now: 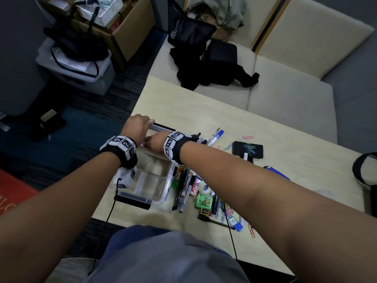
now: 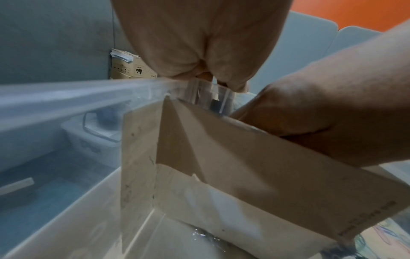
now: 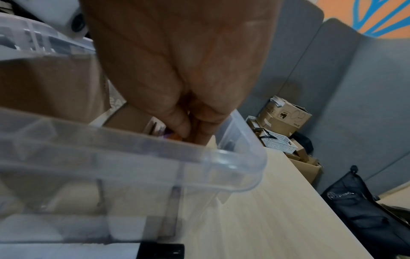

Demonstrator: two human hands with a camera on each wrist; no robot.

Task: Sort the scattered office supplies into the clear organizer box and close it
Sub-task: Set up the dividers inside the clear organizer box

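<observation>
Fingers [image 3: 184, 126] of the right hand [image 1: 156, 140] are bunched and curled down inside the far end of the clear box [image 1: 151, 180], pinching something small with purple and orange showing; what it is cannot be told. Left hand [image 1: 136, 126] curls over the box's far rim, gripping it by the black latch [image 1: 163, 126]. In the head view the box sits left of centre on the worktop [image 1: 275, 139], open-topped. Just right of it lies a heap of pens [image 1: 183, 193], a tape roll [image 1: 204, 188] and paper clips [image 1: 250, 149].
</observation>
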